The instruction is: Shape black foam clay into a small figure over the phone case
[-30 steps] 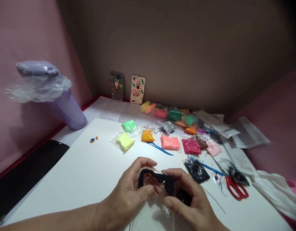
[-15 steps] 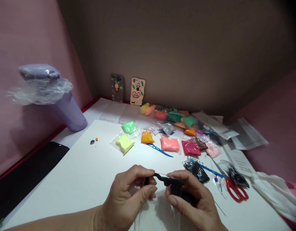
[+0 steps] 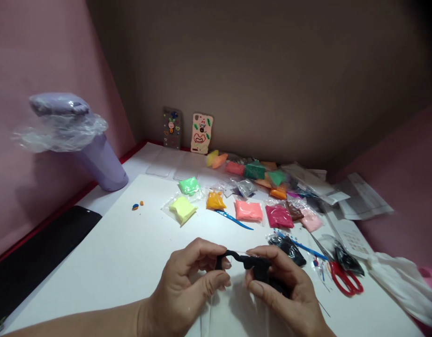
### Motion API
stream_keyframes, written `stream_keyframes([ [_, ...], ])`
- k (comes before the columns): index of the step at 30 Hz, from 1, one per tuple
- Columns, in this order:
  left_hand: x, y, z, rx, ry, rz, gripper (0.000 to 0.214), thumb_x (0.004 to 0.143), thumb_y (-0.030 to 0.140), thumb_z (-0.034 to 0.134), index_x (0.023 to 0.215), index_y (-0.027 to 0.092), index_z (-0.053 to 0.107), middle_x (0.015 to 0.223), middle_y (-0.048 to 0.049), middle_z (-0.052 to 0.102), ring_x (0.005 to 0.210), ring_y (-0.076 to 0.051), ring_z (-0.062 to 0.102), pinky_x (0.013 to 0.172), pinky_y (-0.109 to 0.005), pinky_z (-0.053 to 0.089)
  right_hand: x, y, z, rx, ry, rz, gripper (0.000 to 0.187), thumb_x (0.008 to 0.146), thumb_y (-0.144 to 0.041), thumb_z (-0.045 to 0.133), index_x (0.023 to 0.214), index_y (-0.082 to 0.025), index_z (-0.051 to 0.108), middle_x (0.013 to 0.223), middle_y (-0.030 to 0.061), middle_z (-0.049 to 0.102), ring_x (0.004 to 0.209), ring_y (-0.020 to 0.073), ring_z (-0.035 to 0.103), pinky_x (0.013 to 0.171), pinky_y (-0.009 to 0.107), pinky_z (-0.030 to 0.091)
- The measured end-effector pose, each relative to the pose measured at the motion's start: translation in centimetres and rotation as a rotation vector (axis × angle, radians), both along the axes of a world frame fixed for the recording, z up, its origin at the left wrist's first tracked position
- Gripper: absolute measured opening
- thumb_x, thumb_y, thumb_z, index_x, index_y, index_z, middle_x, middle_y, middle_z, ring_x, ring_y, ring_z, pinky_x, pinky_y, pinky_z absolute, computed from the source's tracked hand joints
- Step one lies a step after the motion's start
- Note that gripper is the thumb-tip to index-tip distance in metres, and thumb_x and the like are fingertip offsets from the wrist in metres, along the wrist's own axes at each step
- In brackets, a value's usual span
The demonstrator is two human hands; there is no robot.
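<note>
Both of my hands hold one piece of black clay (image 3: 253,267) low over the white sheet (image 3: 124,248). My left hand (image 3: 191,285) pinches the thin left end between thumb and fingers. My right hand (image 3: 284,292) grips the thicker right lump, with a clear plastic wrapper hanging under it. A narrow black strand bridges the gap between the two hands.
Several small bags of coloured clay (image 3: 249,209) lie beyond my hands, with a blue modelling tool (image 3: 233,219) and a black clay bag (image 3: 288,247). Red scissors (image 3: 344,276) lie right. A purple tumbler (image 3: 96,159) stands left. Two decorated phone cases (image 3: 201,133) lean against the wall.
The black clay has been drawn out from a curved loop into a thinner strand, and my hands have shifted slightly right.
</note>
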State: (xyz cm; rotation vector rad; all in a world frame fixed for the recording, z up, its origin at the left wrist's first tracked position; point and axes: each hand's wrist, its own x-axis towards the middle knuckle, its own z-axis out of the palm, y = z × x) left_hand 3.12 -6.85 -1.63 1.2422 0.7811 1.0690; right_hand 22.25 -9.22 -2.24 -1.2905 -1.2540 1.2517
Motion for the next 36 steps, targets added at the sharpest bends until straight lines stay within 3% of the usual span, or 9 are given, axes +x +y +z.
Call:
stream_keyframes([
  [5,0.4,1.0,0.5,-0.285,-0.079,-0.039,0.023,0.083,0.028,0.061,0.101,0.016,0.053,0.082,-0.0057,0.066,0.065,-0.014,0.064,0.057,-0.025,0.051,-0.2,0.1,0.1,-0.003,-0.058,-0.057,0.027,0.073,-0.032,0.069,0.098,-0.026,0.060,0.074,-0.0016,0.067,0.065,0.0126,0.057,0.060,0.020,0.046],
  [9,0.5,1.6,0.5,-0.407,-0.076,-0.123,0.022,0.083,0.031,0.060,0.087,0.011,0.055,0.081,-0.0118,0.069,0.062,-0.015,0.064,0.056,-0.026,0.049,-0.4,-0.1,0.1,0.016,-0.113,-0.076,0.029,0.075,-0.035,0.068,0.100,-0.025,0.059,0.075,0.0002,0.067,0.067,0.0153,0.059,0.062,0.024,0.048],
  [21,0.8,0.8,1.1,-0.456,-0.119,-0.050,0.017,0.082,0.030,0.062,0.078,0.013,0.058,0.076,-0.0052,0.066,0.069,-0.013,0.055,0.069,-0.025,0.042,-1.3,-0.7,-0.1,0.123,-0.192,-0.110,0.027,0.076,-0.035,0.067,0.100,-0.026,0.058,0.074,-0.0003,0.068,0.065,0.0157,0.061,0.054,0.022,0.049],
  [36,1.0,0.6,1.3,-0.502,-0.120,0.006,0.017,0.081,0.029,0.062,0.077,0.013,0.061,0.079,-0.0065,0.066,0.072,-0.014,0.052,0.071,-0.026,0.040,-1.8,-0.9,-0.1,0.131,-0.229,-0.109,0.026,0.077,-0.038,0.065,0.096,-0.023,0.058,0.073,0.0009,0.068,0.062,0.0164,0.061,0.050,0.024,0.047],
])
